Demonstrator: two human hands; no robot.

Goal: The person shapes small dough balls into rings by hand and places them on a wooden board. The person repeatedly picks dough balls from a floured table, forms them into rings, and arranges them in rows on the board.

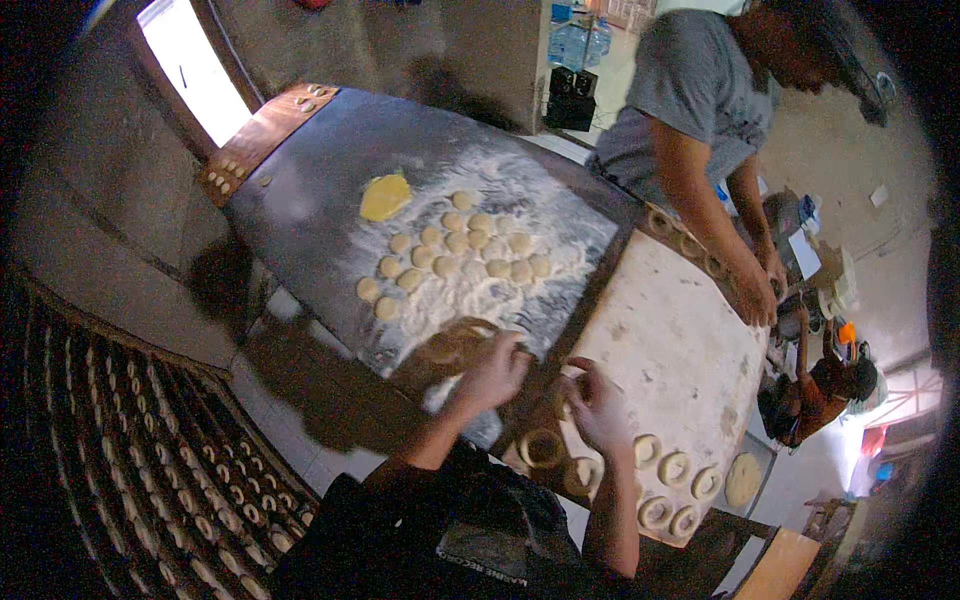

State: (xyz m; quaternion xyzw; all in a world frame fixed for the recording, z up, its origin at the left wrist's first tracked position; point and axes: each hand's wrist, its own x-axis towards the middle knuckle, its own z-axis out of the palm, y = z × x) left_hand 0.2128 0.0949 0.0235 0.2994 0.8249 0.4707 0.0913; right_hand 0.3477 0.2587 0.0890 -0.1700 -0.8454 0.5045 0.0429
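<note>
My left hand (496, 372) is above the near edge of the dark floured table (330, 180), slightly blurred, its fingers curled. Whether anything is in them is hidden. To its right, my right hand (600, 408) hovers over the near left edge of the pale floured board (670, 310). Its fingers are bent round, and a pale doughy shape shows by the fingertips, too unclear to name. Close below lie a dough ring (541, 432) and a second dough ring (581, 462). Several more dough rings (675, 468) rest at the board's near right corner.
Several round dough balls (457, 242) sit in flour beside a flat yellow dough piece (385, 198). A co-worker in a grey shirt (690, 80) leans over the board's far right side. Racks (170, 460) of dough rings stand at lower left. Another person (825, 395) is farther right.
</note>
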